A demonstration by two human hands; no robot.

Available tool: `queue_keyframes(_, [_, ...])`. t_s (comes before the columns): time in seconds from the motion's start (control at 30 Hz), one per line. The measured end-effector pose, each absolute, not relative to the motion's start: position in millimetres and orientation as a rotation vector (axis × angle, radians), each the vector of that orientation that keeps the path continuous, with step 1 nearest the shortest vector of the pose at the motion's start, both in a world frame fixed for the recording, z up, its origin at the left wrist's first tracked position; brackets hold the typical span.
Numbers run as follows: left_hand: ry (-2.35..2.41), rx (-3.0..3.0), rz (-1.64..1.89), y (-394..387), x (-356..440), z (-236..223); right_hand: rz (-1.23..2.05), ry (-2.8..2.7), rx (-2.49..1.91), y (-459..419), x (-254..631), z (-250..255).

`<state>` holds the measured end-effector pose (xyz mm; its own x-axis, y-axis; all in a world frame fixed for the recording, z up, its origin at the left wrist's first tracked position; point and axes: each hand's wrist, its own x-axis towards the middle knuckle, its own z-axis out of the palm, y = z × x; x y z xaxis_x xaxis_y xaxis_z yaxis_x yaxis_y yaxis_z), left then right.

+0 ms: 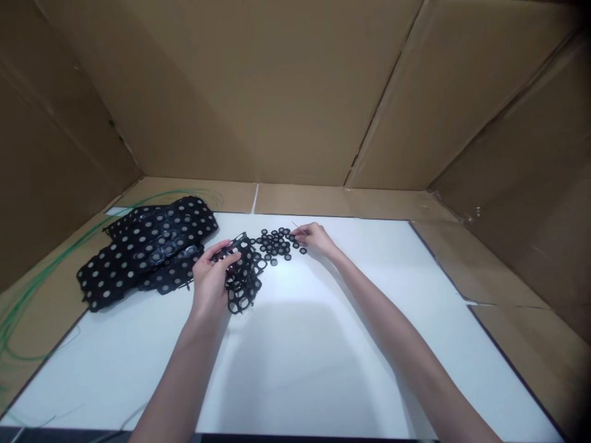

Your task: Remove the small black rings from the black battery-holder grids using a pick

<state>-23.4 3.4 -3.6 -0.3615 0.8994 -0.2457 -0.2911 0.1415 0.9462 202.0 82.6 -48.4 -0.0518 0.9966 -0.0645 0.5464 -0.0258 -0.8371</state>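
Note:
My left hand [213, 274] grips a crumpled piece of black sheet full of round holes [244, 280], its lower part hanging down over the white table. Between the fingertips of my right hand [314, 237] is a thin metal pick [296, 226], its tip pointing up and to the left; whether it has one prong or two I cannot make out. Just left of that hand lies a loose cluster of small black rings with pale centres [277, 243], some of them overlapping. The closed fingers of my right hand are at the cluster's right edge.
Black sheets with pale round dots [148, 246] are stacked at the left of the white table [295, 369]. Green strands [50, 271] curve along the left side. Cardboard walls [258, 92] enclose the back and both sides.

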Motion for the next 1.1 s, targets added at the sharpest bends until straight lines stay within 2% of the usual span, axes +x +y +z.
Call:
queue_keyframes(0.37, [1.371, 0.642, 1.407, 2, -23, -1, 1.173, -1.443, -1.484, 90, 209, -64])
queue_keyframes(0.73, [1.352, 0.640, 1.396, 3, -24, -1, 1.332, -1.430, -1.427, 88, 210, -55])
queue_keyframes(0.9, [1.350, 0.637, 1.377, 3, -24, -1, 1.260, -1.480, -1.484, 89, 215, -53])
queue_keyframes(1.1, [1.350, 0.677, 1.345, 4, -24, -3, 0.975, -1.468, -1.650, 85, 234, -35])
